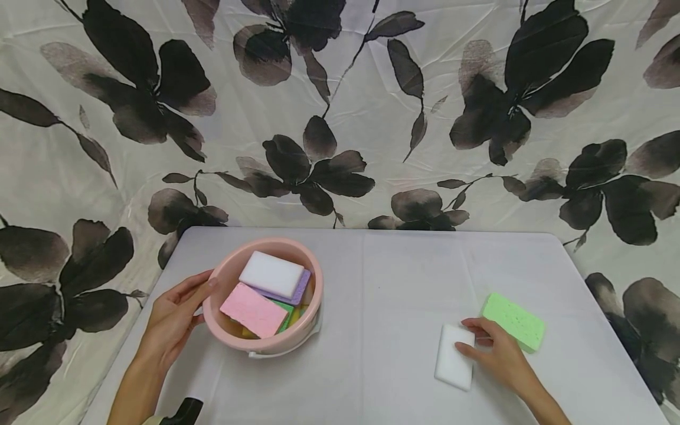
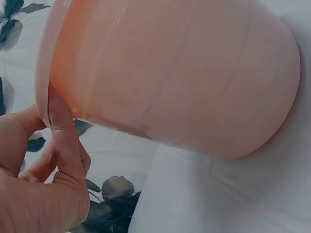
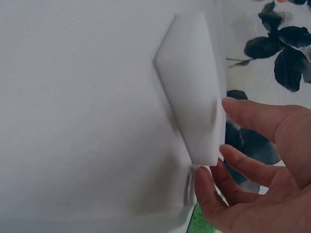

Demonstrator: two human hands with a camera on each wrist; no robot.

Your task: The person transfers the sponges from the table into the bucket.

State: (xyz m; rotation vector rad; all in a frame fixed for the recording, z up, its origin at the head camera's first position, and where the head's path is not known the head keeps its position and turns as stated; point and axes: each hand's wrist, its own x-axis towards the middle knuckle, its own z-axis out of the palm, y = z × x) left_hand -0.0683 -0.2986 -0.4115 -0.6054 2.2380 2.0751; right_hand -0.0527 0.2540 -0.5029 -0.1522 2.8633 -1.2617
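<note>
On the left, my left hand (image 1: 172,319) pinches the rim of a pink bucket (image 1: 223,336). In the left wrist view, its fingers (image 2: 63,131) bend at the rim beside the bucket wall (image 2: 170,73). Inside the bucket lie a white sponge (image 1: 271,273), a pink sponge (image 1: 254,310), a purple sponge (image 1: 301,288), and partly hidden green and yellow pieces. To the right, a white sponge (image 1: 454,357) rests on the table. My right hand (image 1: 496,354) is at its edge, with thumb and fingers loosely bent and spread apart (image 3: 252,170).
A light green sponge (image 1: 513,321) lies just beyond my right hand. The bucket's white handle (image 1: 287,351) hangs at its near side. A white-covered table (image 1: 366,366) carries everything, backed by floral cloth (image 1: 340,118). A dark object (image 1: 183,411) shows by my left forearm.
</note>
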